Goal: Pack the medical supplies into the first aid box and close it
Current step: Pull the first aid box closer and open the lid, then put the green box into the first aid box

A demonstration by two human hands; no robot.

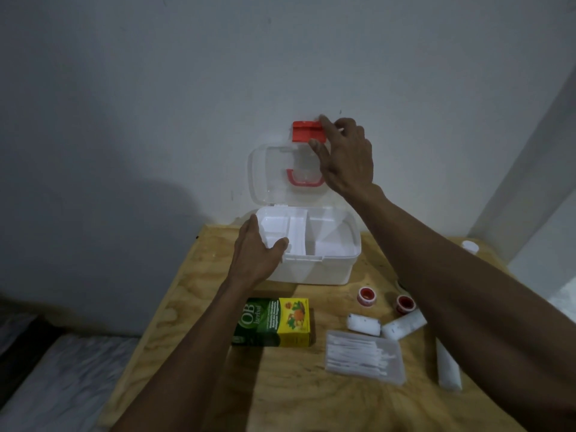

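The white first aid box stands open at the table's far edge, with a white divided tray inside. Its clear lid is raised upright against the wall, red latch on top. My right hand grips the lid's top edge beside the latch. My left hand clasps the box's front left corner, thumb on the rim. In front lie a green and yellow medicine carton, two red tape rolls, two white bandage rolls, a clear pack of cotton swabs and a white tube.
The small plywood table stands against a white wall. A small white bottle sits at its far right corner. A bed or mattress edge lies low on the left, beside the table.
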